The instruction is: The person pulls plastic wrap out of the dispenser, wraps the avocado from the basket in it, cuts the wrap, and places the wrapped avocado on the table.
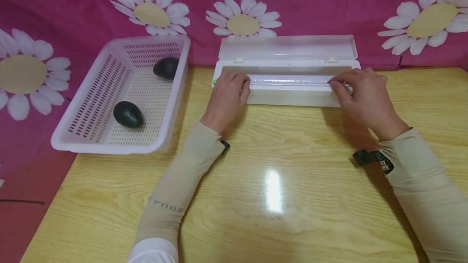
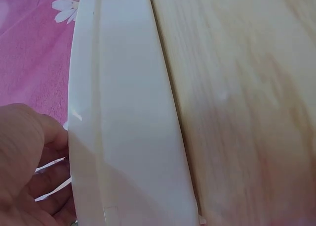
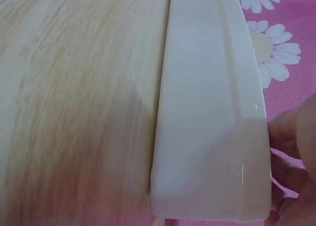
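A white cling film dispenser (image 1: 292, 97) lies lengthwise at the back of the table, its translucent lid (image 1: 287, 48) raised. Along its opening stretches shiny clear cling film (image 1: 285, 80). My left hand (image 1: 227, 98) reaches over the left end, fingers curled at the film's edge near the front rim. At the right end, the thumb and forefinger of my right hand (image 1: 365, 96) pinch the film's edge. Both wrist views show the dispenser's smooth front wall (image 2: 133, 107), with curled fingers (image 3: 286, 171) behind the rim; the fingertips are partly hidden there.
Left of the dispenser stands a white perforated plastic basket (image 1: 109, 148) holding two dark avocados, one near the front (image 1: 128, 115) and one at the back right (image 1: 166, 68). A pink cloth (image 1: 307, 3) with white daisies hangs behind the wooden table (image 1: 292, 222).
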The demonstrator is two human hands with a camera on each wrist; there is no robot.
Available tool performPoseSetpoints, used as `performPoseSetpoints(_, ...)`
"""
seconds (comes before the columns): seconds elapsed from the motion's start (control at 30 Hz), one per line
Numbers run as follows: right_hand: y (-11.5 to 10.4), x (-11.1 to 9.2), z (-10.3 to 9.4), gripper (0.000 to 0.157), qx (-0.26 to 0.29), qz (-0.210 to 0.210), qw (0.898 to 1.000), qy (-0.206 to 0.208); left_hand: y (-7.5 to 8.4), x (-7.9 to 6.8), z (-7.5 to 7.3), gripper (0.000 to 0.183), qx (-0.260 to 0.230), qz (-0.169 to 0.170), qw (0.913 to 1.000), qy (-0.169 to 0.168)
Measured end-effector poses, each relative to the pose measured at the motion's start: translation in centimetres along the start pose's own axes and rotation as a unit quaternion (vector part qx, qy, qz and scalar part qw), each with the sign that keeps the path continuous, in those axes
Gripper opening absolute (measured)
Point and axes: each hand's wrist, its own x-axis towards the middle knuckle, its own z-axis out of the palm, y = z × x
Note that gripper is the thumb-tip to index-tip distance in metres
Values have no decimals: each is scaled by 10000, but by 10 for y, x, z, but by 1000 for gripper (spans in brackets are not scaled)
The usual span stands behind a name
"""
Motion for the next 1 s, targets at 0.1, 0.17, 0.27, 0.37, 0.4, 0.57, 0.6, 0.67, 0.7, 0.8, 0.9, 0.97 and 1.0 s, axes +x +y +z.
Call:
performPoseSetpoints(0.1,-1,1,0,25,-78,36,10000,-5,0,0,0,28,14,-15,10000,-50)
performPoseSetpoints(0.17,0,0,0,24,-117,39,9999,14,0,1,-1,28,45,-31,9999,-139)
performPoseSetpoints(0.27,0,0,1,23,-138,21,9999,75,1,1,-2,29,129,-31,9995,-289)
performPoseSetpoints(0.37,-1,-1,1,21,-147,-3,9998,157,0,1,-3,30,147,12,9994,-323)
performPoseSetpoints(0.4,-1,-1,1,21,-154,1,9997,181,0,0,-3,30,147,21,9994,-319)
performPoseSetpoints(0.57,-3,-2,1,18,-203,-36,9995,239,-1,0,-2,29,107,48,9996,-245)
performPoseSetpoints(0.6,-2,-2,1,18,-206,-66,9995,245,-1,0,-1,29,98,63,9997,-225)
performPoseSetpoints(0.67,-2,-2,1,16,-205,-127,9994,259,-2,0,-1,29,78,92,9997,-195)
performPoseSetpoints(0.7,-2,-2,2,16,-201,-149,9993,265,-2,0,0,29,70,99,9998,-186)
performPoseSetpoints(0.8,-1,-2,2,15,-193,-203,9992,285,-3,0,0,29,21,113,9998,-166)
performPoseSetpoints(0.9,-1,-3,2,15,-176,-234,9992,290,-3,0,1,28,-16,133,9998,-131)
performPoseSetpoints(0.97,-1,-3,2,15,-124,-256,9991,300,-4,0,2,27,-34,168,9998,-81)
performPoseSetpoints(1.0,-1,-3,2,15,-103,-264,9991,306,-4,0,2,27,-57,179,9998,-52)
